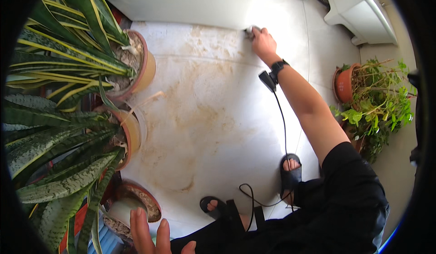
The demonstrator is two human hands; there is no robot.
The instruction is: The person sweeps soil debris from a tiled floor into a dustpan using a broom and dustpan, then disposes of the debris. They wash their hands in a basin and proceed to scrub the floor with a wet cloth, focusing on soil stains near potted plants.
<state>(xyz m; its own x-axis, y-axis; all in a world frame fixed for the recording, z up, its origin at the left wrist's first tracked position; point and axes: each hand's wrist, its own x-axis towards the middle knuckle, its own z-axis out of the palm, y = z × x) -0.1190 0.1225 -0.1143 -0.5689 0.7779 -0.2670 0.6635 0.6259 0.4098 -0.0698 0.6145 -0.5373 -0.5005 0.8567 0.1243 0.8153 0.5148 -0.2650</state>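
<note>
My right hand point(265, 44) is stretched out to the floor at the lower corner of a large white panel point(190, 2). Its fingers are closed on a small greyish wad, perhaps a cloth point(251, 32), which is blurred and partly covered by the fingers. Around that wrist is a black strap with a small black device point(268, 80) and a cable. Brownish dirt stains point(204, 117) mark the pale tiled floor point(245, 124). At the bottom edge, my left hand point(153, 235) shows spread fingers with nothing between them, near a pot holding soil.
Potted snake plants point(136, 66) line the left side, their long leaves spreading outward. A terracotta pot point(344, 83) with a leafy plant stands at the right, below a white fixture point(361, 14). A black cable point(252, 199) loops by my sandalled feet point(291, 172).
</note>
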